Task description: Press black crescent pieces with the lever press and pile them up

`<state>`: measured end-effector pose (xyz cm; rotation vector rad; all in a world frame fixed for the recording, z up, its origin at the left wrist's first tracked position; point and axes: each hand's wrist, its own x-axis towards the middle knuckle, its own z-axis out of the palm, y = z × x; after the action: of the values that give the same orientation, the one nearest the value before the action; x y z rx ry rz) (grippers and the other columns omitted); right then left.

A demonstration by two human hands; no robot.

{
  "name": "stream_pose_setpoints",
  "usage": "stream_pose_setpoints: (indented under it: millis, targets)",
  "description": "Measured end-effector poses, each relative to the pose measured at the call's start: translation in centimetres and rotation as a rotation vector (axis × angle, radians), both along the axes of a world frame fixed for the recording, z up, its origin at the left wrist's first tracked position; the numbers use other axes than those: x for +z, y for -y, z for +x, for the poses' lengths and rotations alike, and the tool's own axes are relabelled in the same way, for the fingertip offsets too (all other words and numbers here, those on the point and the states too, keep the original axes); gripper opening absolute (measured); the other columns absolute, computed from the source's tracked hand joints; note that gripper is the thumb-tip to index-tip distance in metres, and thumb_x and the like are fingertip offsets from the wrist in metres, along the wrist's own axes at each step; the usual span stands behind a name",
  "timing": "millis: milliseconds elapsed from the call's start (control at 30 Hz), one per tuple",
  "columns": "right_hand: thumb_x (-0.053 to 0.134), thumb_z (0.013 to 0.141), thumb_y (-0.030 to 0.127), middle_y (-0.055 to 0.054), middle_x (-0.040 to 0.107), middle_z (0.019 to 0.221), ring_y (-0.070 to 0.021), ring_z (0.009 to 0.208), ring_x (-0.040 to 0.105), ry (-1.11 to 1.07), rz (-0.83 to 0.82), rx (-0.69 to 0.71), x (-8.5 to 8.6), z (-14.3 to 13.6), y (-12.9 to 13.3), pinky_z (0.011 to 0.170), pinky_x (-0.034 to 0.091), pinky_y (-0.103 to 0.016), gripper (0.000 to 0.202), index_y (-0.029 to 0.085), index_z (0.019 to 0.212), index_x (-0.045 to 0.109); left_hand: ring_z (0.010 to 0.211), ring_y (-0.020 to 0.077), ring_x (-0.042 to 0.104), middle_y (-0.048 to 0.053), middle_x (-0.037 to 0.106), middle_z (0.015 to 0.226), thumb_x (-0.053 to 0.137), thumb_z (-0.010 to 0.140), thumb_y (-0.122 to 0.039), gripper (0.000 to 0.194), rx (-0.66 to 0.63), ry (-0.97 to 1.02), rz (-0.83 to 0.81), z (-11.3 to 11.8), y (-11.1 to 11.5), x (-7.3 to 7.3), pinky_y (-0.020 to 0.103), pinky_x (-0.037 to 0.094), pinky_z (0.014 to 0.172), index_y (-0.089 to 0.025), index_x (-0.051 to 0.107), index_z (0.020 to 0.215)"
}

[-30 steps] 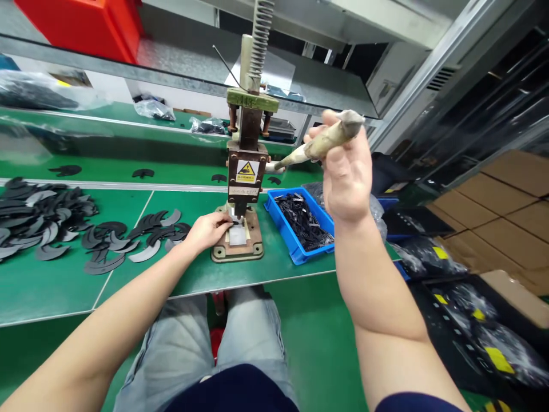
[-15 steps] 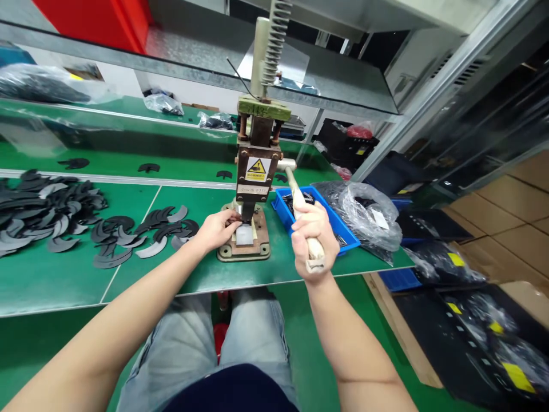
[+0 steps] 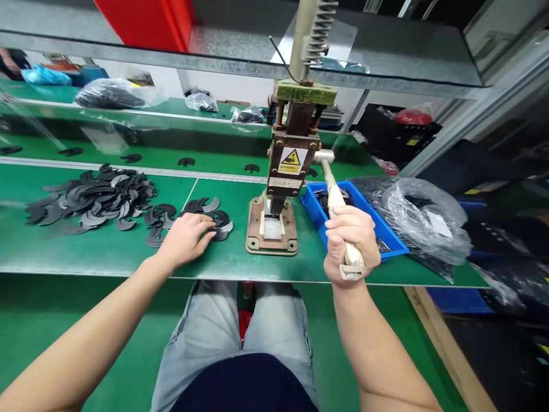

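My right hand [image 3: 352, 243] is wrapped round the pale, wrapped lever handle [image 3: 335, 194] of a hand press [image 3: 288, 160]. Over the near edge of a small group of dark curved pieces [image 3: 162, 217], my left hand [image 3: 186, 237] reaches with its fingers bent and a little apart; nothing shows between them. The press's metal base [image 3: 254, 229] stands on the green table, a light block [image 3: 272, 230] on it under the ram. Further left lies a larger pile of black and grey crescent pieces [image 3: 103, 197].
A blue tray [image 3: 377, 220] of small dark parts sits right of the press, beside a clear plastic bag [image 3: 424, 217]. Small dark pieces [image 3: 186, 162] lie in a row behind. A metal shelf [image 3: 240, 68] with a red bin [image 3: 148, 23] spans the back. Part of another person [image 3: 11, 63] shows far left.
My left hand has left the press base and moved left to the curved pieces. My right hand still grips the lever. The view has swung left.
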<state>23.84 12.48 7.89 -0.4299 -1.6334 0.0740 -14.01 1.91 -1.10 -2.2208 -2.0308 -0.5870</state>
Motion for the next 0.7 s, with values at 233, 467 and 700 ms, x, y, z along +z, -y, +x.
stream_pose_setpoints:
  millis: [233,467,700]
  targets:
    - [0.065,0.097,0.035,-0.003,0.073,0.087,-0.0274,0.102,0.074,-0.001,0.002,0.026,0.2,-0.1,0.3,0.098,0.058,-0.055,0.014,0.026,0.087,0.068,0.132,0.0398,0.056,0.016,0.062,0.152,0.056,0.102,-0.044,0.047,0.037,-0.128,-0.071,1.9,1.0,-1.7,0.054,0.046,0.105,-0.022,0.067,0.142]
    - [0.066,0.097,0.036,-0.003,0.072,0.087,-0.0277,0.104,0.074,-0.027,-0.005,0.031,-0.1,-0.2,0.3,0.099,0.058,-0.055,0.015,0.025,0.087,0.067,0.125,0.0401,0.058,0.016,0.069,0.133,0.071,0.089,-0.043,0.025,-0.073,-0.136,-0.205,-1.0,-2.4,0.3,0.051,0.048,0.095,-0.022,0.073,0.104]
    - [0.066,0.097,0.037,-0.003,0.072,0.087,-0.0269,0.104,0.073,-0.048,-0.018,0.048,-0.2,-0.4,0.3,0.097,0.058,-0.053,0.015,0.026,0.087,0.067,0.09,0.0266,0.067,0.007,0.072,0.095,0.06,0.095,-0.034,0.012,-0.164,0.082,-0.263,-0.5,-2.9,1.8,0.037,0.05,0.081,-0.024,0.064,0.093]
